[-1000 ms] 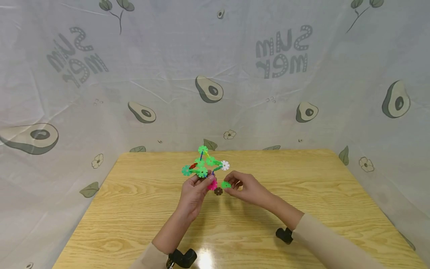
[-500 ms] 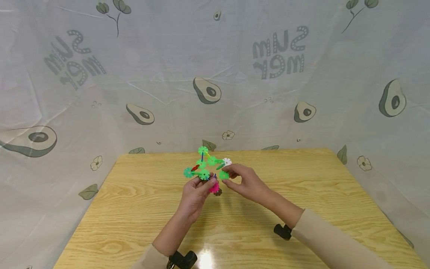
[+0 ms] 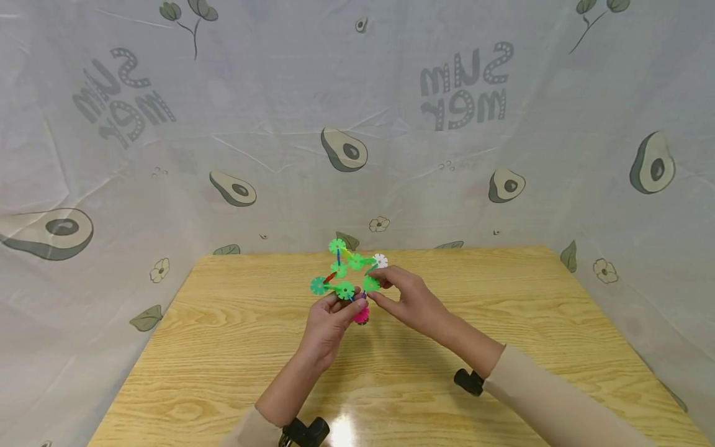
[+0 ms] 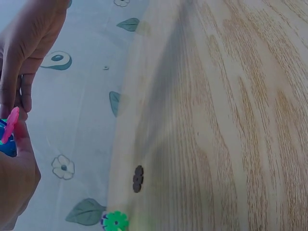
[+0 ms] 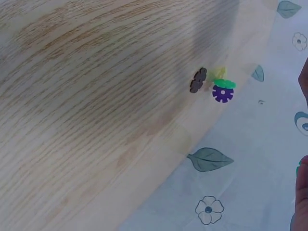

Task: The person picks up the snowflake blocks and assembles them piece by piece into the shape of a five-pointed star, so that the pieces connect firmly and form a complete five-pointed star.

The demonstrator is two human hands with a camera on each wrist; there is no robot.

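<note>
My left hand [image 3: 326,329] grips a chain of slotted snowflake discs near its lower end, thumb beside a pink disc [image 3: 362,316]. The chain bends through a green disc [image 3: 345,290], a teal disc [image 3: 319,285] and further green ones to a white disc [image 3: 380,261]. A loose-looking green disc [image 3: 370,284] is pinched between thumb and finger of my right hand [image 3: 412,303], close above a blue disc seen edge-on; whether they are joined I cannot tell. In the left wrist view the pink disc [image 4: 11,125] stands beside the left thumb. Fingers hide part of the chain.
A dark brown disc [image 5: 198,80] lies on the wooden table [image 3: 503,298]. In the right wrist view, purple [image 5: 223,94], green [image 5: 224,83] and yellow pieces show beside it. A patterned curtain [image 3: 424,186] hangs behind the table.
My right hand has moved up and slightly left, bringing its green disc against the chain's lower right part. The left hand has shifted a little right, and the pink disc now covers most of the brown one.
</note>
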